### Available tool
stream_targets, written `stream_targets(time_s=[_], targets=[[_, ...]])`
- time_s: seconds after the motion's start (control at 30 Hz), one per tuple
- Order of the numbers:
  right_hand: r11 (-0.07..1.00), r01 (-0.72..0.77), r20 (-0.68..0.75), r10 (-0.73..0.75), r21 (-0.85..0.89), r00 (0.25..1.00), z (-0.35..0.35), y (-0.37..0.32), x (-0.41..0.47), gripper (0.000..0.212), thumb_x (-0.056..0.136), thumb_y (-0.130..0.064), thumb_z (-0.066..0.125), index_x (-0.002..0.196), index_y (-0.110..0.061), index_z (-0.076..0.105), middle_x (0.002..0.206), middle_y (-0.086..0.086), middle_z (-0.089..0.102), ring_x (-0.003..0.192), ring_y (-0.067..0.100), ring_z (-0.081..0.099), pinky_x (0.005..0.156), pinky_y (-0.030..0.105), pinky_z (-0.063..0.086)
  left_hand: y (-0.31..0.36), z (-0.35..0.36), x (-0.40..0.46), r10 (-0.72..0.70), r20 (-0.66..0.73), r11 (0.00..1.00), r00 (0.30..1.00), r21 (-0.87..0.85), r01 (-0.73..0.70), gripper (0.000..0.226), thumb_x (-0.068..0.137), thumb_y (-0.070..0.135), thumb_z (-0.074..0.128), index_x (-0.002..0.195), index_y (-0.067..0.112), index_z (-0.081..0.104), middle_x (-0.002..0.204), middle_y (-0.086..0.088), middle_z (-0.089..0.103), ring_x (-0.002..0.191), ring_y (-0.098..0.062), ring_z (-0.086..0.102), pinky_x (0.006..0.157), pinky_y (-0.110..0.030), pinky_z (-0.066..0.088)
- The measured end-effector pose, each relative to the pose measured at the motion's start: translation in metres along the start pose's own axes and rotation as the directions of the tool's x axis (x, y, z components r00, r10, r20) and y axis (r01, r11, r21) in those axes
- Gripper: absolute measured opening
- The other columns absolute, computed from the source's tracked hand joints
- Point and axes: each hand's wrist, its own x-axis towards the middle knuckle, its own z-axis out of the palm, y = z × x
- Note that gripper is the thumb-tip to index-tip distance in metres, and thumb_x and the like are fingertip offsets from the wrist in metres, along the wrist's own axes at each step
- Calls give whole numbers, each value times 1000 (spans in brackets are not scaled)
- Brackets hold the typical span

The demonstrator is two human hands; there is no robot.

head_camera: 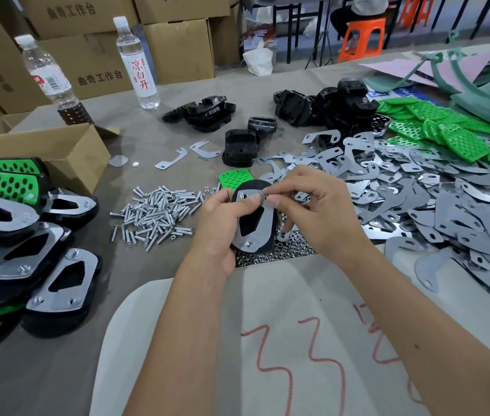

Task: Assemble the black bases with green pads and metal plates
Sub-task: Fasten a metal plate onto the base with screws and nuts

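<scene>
Grey table (177,94) carries the stock, biggest first: plates (435,202) heaped on the right w/ green pads (459,136) behind them, spare bases (324,106) at centre back, finished units (27,235) stacked at left, screws (159,211) just left of the hands, nuts (285,247) under them.

Work piece is one base (252,187), held up over the nuts at table centre, w/ a plate (260,217) laid on its face. One screw end w/ nut shows at the plate's near corner, so it looks part fastened. Left hand (222,223) wraps the base from the left, thumb pressing on the plate's top. Right hand (312,205) pinches thumb & forefinger at the plate's top corner; whatever is between them is too small to make out, prob. a nut.

Step in hand, as I judge it: fasten the top corner. To do it well: keep the left thumb down so plate holes stay lined up w/ the base, start the nut square by fingertips, don't cross-thread. Snug only after all corners are started.
</scene>
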Motion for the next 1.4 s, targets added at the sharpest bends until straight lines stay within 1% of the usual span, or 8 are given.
stream_targets(time_s=[0.2,0.6,0.77,0.93,1.0,1.13,1.27,1.4], targets=[[996,-67,34,65,64,997,-4,2,2,14,87,-1,79,95,-12,83,85,8,63,61,23,61,45,33,57,-1,0,1,-6,-1,1000,1000,6,6,18,85,3,74,102,6,69,90,-13,74,78,-29,70,75,-42,58],[997,-66,118,62,27,991,-9,1,3,17,89,2,77,99,-11,83,87,10,61,67,18,60,49,28,56,-3,0,2,0,-21,999,1000,46,1,12,86,1,74,94,8,69,80,-8,75,67,-24,70,55,-31,57],[997,-41,-10,41,-71,999,-6,4,1,18,76,-9,92,75,-15,75,76,1,65,65,16,58,52,24,52,-6,3,2,16,-50,997,999,71,-13,15,85,1,75,96,6,65,76,-8,73,63,-23,69,53,-30,56],[995,-24,22,27,-97,999,-2,4,-1,22,84,-21,86,105,-19,81,81,-5,60,66,15,56,58,21,48,-6,5,3,29,-70,999,997,40,-27,13,85,0,73,96,6,68,82,-8,74,70,-23,69,62,-30,56],[997,-25,35,27,-71,999,-1,1,-2,11,90,-23,80,96,-15,83,80,-5,61,65,11,57,59,20,47,-5,4,4,18,-98,1000,995,8,-18,10,86,1,73,92,8,70,80,-6,75,68,-20,70,59,-28,56],[998,-63,-63,64,10,996,-8,3,-3,55,101,-32,66,62,6,54,58,5,45,52,19,43,57,33,37,-3,1,5,-14,-164,999,986,-44,7,18,87,2,73,104,1,68,84,-14,74,71,-29,68,64,-37,57],[994,-91,62,87,60,994,-1,-6,-4,24,106,-19,56,101,-9,77,54,-22,52,47,-1,49,51,8,36,-5,4,5,9,-150,1000,989,-13,-11,11,87,1,73,96,3,69,87,-15,75,76,-30,69,73,-45,59],[990,-119,-5,120,75,993,-2,-5,-5,56,105,-31,57,53,-10,60,44,-12,40,41,15,37,47,25,37,-5,2,8,-15,-196,999,980,-51,5,10,87,3,73,91,9,66,82,-12,74,70,-28,69,66,-38,56]])
